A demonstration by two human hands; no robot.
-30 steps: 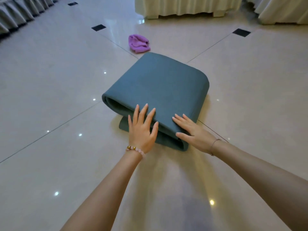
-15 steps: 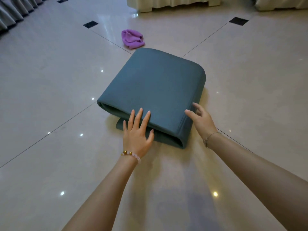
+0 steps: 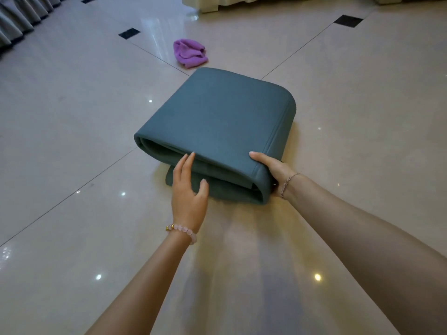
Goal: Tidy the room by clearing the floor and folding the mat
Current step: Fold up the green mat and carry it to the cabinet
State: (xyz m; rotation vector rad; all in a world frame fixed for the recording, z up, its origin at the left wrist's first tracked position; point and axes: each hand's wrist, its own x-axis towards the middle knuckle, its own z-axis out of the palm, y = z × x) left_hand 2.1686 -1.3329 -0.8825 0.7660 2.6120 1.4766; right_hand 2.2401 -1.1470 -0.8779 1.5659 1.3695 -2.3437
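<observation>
Your mat (image 3: 217, 122) is a plain, dull teal all over, with no print; its inner layers are the same shade, only darker in shadow. Beyond it lies a bright purple cloth (image 3: 189, 53). The floor (image 3: 72, 117) is glossy pale beige tile, crossed by thin dark joint lines and set with small black squares (image 3: 129, 33). The beaded bracelet (image 3: 183, 232) on your left wrist is pale pink with one gold piece. The pleated curtain (image 3: 21, 18) is grey, the draped fabric (image 3: 254, 1) cream.
</observation>
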